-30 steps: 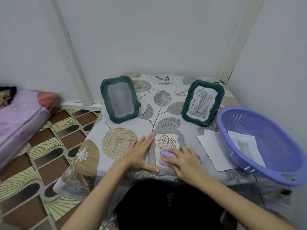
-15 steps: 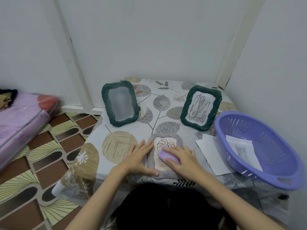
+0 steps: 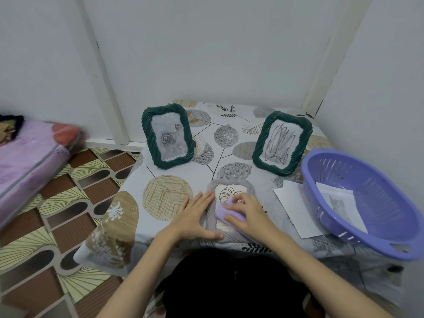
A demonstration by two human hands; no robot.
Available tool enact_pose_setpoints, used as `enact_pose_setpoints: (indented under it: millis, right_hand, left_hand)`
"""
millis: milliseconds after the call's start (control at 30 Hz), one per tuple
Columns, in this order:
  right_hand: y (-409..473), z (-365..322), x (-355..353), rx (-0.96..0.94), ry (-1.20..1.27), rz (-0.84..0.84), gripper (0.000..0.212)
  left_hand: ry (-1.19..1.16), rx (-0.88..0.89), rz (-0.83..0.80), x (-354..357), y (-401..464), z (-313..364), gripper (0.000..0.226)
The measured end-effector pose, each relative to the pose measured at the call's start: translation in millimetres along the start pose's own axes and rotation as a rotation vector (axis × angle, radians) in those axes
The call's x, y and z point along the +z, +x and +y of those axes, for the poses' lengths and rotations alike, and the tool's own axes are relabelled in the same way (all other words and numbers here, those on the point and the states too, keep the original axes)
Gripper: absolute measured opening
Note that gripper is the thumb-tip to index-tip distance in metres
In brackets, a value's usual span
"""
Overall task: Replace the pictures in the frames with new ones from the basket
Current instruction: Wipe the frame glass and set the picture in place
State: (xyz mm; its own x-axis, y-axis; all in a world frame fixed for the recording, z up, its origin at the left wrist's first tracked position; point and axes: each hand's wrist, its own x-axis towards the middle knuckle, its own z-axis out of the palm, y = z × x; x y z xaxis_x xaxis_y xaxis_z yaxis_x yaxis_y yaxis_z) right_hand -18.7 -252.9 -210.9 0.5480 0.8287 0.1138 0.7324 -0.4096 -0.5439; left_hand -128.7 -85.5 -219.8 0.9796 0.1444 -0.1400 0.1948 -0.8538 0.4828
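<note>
On the leafy tablecloth (image 3: 174, 180), your flat left hand (image 3: 195, 216) steadies the grey frame (image 3: 229, 187). Your right hand (image 3: 247, 214) presses a purple cloth (image 3: 221, 213); rub hard and the frame under it could slide.

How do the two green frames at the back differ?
The left frame shows a grey rose print; the right frame shows a black scribble drawing. The left frame stands away from the basket; the right frame stands just beside its rim. Both stand upright, with the same dark green twisted border.
</note>
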Motion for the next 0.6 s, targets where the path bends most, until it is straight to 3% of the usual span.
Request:
enact_pose_setpoints:
  millis: [67, 200, 367, 433, 600]
  right_hand:
    - [-6.6, 9.8, -9.7, -0.105, -0.043, -0.101, 0.048]
    - [9.9, 16.8, -31.0, 0.019, -0.084, -0.143, 0.061]
    - [-6.6, 9.0, -20.7, -0.123, -0.081, -0.243, 0.049]
    - [-1.3, 11.0, -28.4, -0.082, -0.064, -0.251, 0.039]
    - [-3.5, -1.0, -21.6, -0.077, -0.039, -0.240, 0.043]
  left_hand:
    - [0.001, -0.002, 0.003, 0.1, 0.4, 0.2, 0.127]
    - [0.008, -0.004, 0.003, 0.4, 0.4, -0.3, 0.128]
    - [0.028, -0.011, 0.026, 2.7, 2.1, -0.6, 0.128]
    - [0.027, -0.012, 0.017, 2.3, 1.6, -0.3, 0.129]
    - [0.022, -0.013, 0.023, 1.8, 2.0, 0.0, 0.128]
